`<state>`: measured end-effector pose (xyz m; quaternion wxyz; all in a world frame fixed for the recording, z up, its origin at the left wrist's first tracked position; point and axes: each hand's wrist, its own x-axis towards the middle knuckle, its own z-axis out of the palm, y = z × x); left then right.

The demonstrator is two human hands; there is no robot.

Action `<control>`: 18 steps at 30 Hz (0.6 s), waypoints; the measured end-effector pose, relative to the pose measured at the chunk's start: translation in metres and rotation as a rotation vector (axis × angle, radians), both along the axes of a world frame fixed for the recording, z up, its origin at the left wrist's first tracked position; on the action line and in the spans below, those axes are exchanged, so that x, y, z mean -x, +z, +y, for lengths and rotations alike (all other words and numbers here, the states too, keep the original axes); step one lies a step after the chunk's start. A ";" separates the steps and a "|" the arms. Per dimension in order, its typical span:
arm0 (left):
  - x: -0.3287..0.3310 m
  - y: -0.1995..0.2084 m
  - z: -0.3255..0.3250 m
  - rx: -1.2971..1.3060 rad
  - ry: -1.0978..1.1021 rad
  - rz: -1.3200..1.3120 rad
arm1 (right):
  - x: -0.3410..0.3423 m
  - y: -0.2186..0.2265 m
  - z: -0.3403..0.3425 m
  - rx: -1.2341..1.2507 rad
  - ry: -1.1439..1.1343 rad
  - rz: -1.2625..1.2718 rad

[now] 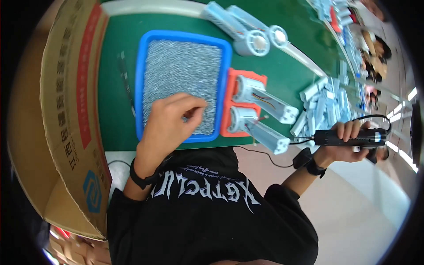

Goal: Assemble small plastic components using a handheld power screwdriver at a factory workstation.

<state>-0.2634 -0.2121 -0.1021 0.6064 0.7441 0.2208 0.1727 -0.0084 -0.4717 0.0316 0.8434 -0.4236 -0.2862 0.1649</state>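
Note:
My left hand point(170, 119) is over the near part of a blue-rimmed tray point(139, 84) full of small silvery screws point(181, 66). Its fingers are curled with the tips pinched together; whatever may be between them is too small to make out. Out to the right, my right hand point(340, 152) grips a black electric screwdriver point(327, 138), its bit side toward the table. Between the hands, a red-orange fixture point(227, 121) cradles two pale blue plastic housings point(271, 106) with round ends. Coloured wires show in their open channels.
Two more pale housings point(251, 43) lie beyond the tray, and a pile of pale blue parts point(324, 104) is at the right. A tall cardboard box point(70, 110) borders the left side. A dark strip point(126, 81) lies beside the tray. Several people sit farther right.

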 end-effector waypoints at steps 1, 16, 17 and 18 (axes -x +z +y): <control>-0.001 -0.003 0.000 -0.041 0.016 -0.001 | -0.003 0.010 0.002 -0.048 0.072 -0.059; 0.005 0.016 0.002 -0.232 0.086 0.258 | -0.001 0.132 -0.044 -0.671 -0.013 -0.337; 0.003 0.015 -0.001 -0.238 0.073 0.180 | -0.002 0.127 -0.036 -0.659 0.018 -0.317; 0.002 0.014 -0.005 -0.243 0.062 0.104 | -0.002 0.121 -0.028 -0.646 0.053 -0.296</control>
